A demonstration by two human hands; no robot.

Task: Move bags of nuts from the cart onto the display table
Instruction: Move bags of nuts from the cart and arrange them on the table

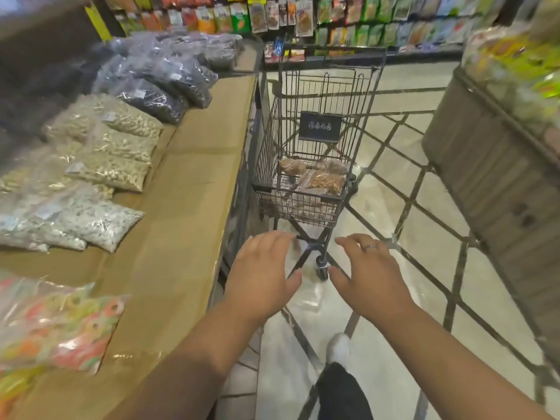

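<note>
Both hands, left and right, reach empty with fingers spread toward the cart. Next: grasp a nut bag, transfer to surface.

One cart is seen, and three bags of nuts are counted in it; others lower down are too blurred to be numbered. One display table is shown. On it at least three tan bags, at least two grey-white bags and one bag of coloured rings are made out; the dark bags cannot be counted surely. Two hands are seen, a left hand and a right hand, with one ring.
</note>
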